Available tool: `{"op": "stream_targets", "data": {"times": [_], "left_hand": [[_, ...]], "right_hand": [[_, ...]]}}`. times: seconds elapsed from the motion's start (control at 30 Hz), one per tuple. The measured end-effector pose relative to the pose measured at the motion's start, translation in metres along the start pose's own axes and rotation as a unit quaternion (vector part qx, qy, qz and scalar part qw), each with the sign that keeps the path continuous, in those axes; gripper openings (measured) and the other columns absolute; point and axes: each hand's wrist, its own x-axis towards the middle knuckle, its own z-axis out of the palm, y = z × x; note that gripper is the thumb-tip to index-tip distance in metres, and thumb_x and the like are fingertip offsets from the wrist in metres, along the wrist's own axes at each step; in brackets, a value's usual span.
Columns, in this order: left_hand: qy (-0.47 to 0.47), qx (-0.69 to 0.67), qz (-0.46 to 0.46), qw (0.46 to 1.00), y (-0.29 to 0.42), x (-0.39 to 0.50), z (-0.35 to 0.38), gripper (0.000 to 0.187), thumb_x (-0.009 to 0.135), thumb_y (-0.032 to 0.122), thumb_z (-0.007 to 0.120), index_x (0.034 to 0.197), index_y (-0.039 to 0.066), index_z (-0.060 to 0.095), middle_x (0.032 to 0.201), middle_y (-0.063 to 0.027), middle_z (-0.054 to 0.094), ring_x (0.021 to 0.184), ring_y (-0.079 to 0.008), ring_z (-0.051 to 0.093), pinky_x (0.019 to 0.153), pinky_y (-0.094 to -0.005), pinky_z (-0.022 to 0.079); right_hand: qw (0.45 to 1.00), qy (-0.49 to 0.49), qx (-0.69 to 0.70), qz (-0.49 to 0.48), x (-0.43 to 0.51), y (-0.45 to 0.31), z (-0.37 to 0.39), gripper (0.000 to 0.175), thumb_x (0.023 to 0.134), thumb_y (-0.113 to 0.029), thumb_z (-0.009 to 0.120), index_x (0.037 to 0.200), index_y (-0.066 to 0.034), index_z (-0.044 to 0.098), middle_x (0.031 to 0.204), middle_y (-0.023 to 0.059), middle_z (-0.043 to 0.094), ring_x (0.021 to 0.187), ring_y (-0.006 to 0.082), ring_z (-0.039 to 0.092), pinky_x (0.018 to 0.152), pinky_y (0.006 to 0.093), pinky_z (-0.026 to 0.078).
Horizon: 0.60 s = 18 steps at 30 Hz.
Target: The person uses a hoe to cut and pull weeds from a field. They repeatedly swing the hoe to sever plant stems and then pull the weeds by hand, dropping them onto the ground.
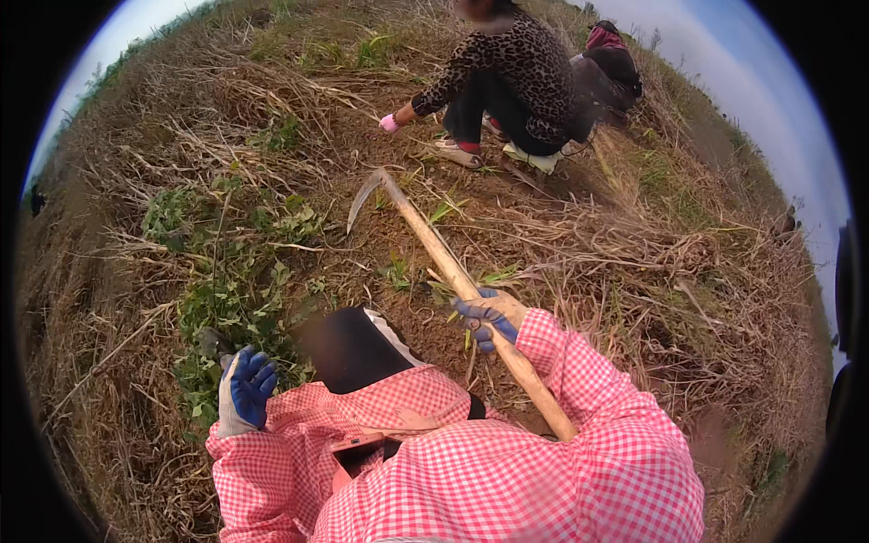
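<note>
My right hand (491, 317), in a light glove with blue coating, is closed around the long wooden handle (441, 251) of a sickle. Its curved metal blade (364, 197) points away from me, just above the bare soil or touching it; I cannot tell which. The handle's lower end reaches under my right forearm. My left hand (247, 390), gloved the same way, is at the lower left with its blue palm showing and fingers loosely curled. Nothing shows in that palm. Beside its fingertips is a dark object (216, 343), too unclear to name, by green leafy vines (231, 298).
Ahead, a person in a leopard-print top (526, 75) squats, one pink-gloved hand (389, 123) near the soil (380, 149). Another person (607, 68) sits low behind them. Dry stalks (645, 265) cover both sides. A phone (356, 453) hangs at my chest.
</note>
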Motion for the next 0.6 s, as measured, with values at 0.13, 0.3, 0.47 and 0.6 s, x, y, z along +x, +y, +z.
{"op": "stream_targets", "data": {"times": [0.13,0.3,0.47,0.6], "left_hand": [[-0.02,0.007,-0.021,1.0,0.019,-0.011,0.012,0.035,0.095,0.036,0.054,0.119,0.009,0.053,0.104,-0.0066,0.06,0.09,-0.0243,0.058,0.077,-0.0364,0.051],[-0.075,0.045,0.01,0.996,0.051,-0.017,0.037,0.023,0.096,0.025,0.055,0.114,0.011,0.053,0.089,-0.0021,0.057,0.075,-0.0161,0.055,0.062,-0.0277,0.048],[-0.124,0.081,0.041,0.988,0.058,-0.019,0.058,0.036,0.093,0.028,0.061,0.121,0.009,0.05,0.096,-0.0063,0.061,0.079,-0.0201,0.062,0.066,-0.0305,0.053],[-0.181,0.043,-0.02,0.982,0.049,-0.012,0.052,0.031,0.094,0.026,0.06,0.118,0.008,0.051,0.094,-0.0068,0.061,0.079,-0.02,0.062,0.067,-0.0307,0.054]], "right_hand": [[0.99,0.12,-0.076,0.021,-0.012,0.028,-0.075,0.01,0.093,-0.016,0.059,0.098,-0.0089,0.055,0.062,0.0001,0.053,0.044,0.0137,0.05,0.04,0.0318,0.041],[0.961,0.217,-0.172,0.027,-0.016,0.046,-0.129,0.013,0.089,-0.016,0.064,0.094,-0.0066,0.057,0.065,0.0018,0.056,0.044,0.0141,0.049,0.041,0.0323,0.042],[0.957,0.243,-0.144,0.069,-0.006,0.049,-0.146,0.024,0.085,-0.02,0.069,0.1,-0.0025,0.062,0.07,0.0073,0.061,0.055,0.0155,0.056,0.047,0.0324,0.046],[0.828,0.336,-0.448,0.038,0.011,0.05,-0.13,0.037,0.075,-0.028,0.075,0.097,0.0003,0.066,0.075,0.0105,0.065,0.059,0.0173,0.061,0.05,0.0327,0.049]]}}
